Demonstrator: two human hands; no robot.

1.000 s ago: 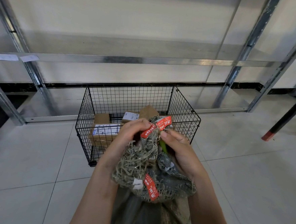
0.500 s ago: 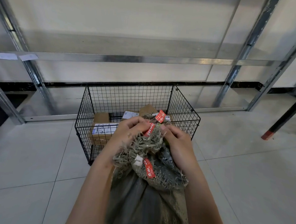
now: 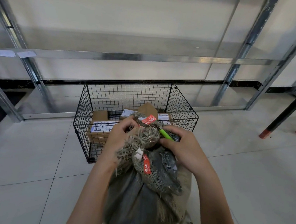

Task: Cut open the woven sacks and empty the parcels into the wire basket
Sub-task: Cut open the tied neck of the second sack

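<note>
The left hand [image 3: 119,137] clenches the frayed, bunched neck of the grey-brown woven sack [image 3: 137,207]; the right hand [image 3: 186,149] grasps a slim bright-green cutter [image 3: 165,135], its tip pointing toward the left hand and lying against the neck fibres; the sack body stands upright below both hands, between the forearms; a red paper tag [image 3: 149,119] sits just above the fingers; a second red tag [image 3: 147,166] hangs below them; the black wire-mesh basket [image 3: 81,117] stands just beyond the hands and holds brown cardboard parcels [image 3: 99,116]; grey metal shelving [image 3: 112,55] rises beyond the basket.
</note>
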